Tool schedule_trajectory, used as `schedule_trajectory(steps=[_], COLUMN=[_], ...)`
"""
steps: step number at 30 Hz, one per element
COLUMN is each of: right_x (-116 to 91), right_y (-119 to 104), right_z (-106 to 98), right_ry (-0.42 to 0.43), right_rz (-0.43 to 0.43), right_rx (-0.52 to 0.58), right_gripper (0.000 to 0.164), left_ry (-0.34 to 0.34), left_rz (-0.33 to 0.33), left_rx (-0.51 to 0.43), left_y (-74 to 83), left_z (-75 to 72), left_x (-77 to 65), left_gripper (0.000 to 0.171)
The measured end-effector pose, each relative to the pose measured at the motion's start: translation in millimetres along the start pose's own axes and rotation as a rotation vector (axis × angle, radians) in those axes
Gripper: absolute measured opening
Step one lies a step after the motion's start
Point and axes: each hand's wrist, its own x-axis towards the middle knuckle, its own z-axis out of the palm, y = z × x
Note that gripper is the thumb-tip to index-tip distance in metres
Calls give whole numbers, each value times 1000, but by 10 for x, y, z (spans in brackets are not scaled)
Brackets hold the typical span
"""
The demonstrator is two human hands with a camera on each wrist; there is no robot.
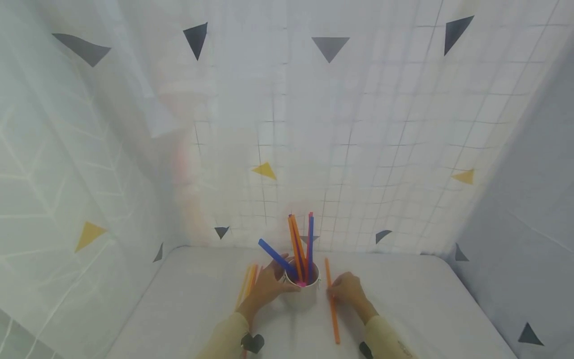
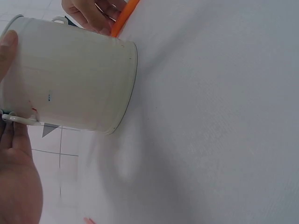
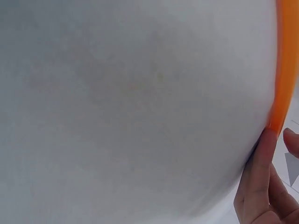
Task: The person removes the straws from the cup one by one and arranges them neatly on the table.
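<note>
A small cream-white bucket with side handle lugs stands on the table. Several long sticks, orange, blue and red, lean in it, one blue stick tilting far left over the rim. My left hand grips the bucket from the left, thumb across its near side near the rim and fingers round the far side; the bucket fills much of the left wrist view. To the right of it, my right hand pinches a single orange stick around its middle, fingertips right at the table; this stick runs upward in the right wrist view.
Left of the bucket, partly behind my left forearm, lie several yellow, orange and red sticks. The white table meets hanging cloth sheets at the back and both sides.
</note>
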Motion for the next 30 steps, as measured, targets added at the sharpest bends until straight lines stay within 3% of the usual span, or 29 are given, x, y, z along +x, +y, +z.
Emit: schedule_trajectory(steps=[4,11,17,26,30], right_x=[10,37,17,-137,-182], right_y=[-20,-192,-451,-807,-890], right_z=[-26,-152,-292,-363,-334], right_ry=[16,218,325,317,314], right_rz=[-12,-166,-245,-333,-351], right_rx=[6,145,192,361,345], right_gripper=[18,18,16,18,21], left_ry=[0,-2,6,0,-12], left_rz=[-14,16,20,-1,-2], left_rx=[22,-5,-13,-21,-35], left_y=[8,-42,-55,-50,-40], left_z=[-4,-1,9,2,1], left_x=[-3,14,24,14,16], left_gripper=[107,110,110,107,107])
